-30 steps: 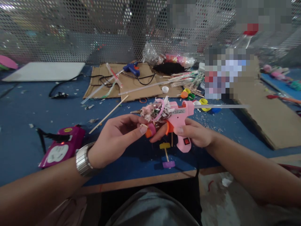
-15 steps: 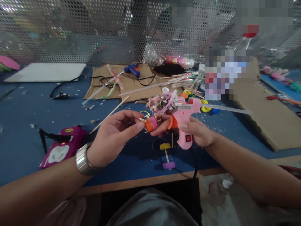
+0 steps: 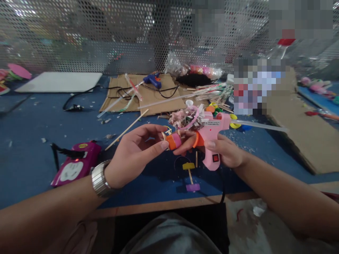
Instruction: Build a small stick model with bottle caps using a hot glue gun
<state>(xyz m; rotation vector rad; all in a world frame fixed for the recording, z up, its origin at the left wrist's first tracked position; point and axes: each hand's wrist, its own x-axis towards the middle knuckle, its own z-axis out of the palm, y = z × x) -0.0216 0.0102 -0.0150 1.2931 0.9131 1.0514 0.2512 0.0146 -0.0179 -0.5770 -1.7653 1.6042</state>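
Between the thumb and fingers of my left hand (image 3: 143, 146) is a small piece made of orange and pink bottle caps (image 3: 173, 141) with bits of wooden stick on it. My right hand (image 3: 225, 150) is wrapped round the handle of a pink glue gun (image 3: 212, 128), which has a clear glue stick (image 3: 259, 125) in its back end. Fingers of that hand reach past the orange trigger (image 3: 197, 140) and touch the caps. The gun's nozzle is hidden behind stringy glue scraps. Below my hands lies a wooden stick with a yellow and a purple cap (image 3: 190, 176) at its ends.
A magenta power box (image 3: 76, 164) with a lit red light sits at the left. Behind are a wooden stick (image 3: 127, 129), a white board (image 3: 59, 82), cardboard (image 3: 164, 102) and a blue glue gun (image 3: 153, 80). More cardboard (image 3: 299, 141) and a bottle (image 3: 278, 49) stand at the right.
The whole view has shifted slightly, so everything appears a little further right and lower. Both hands keep their hold on the caps and the glue gun.
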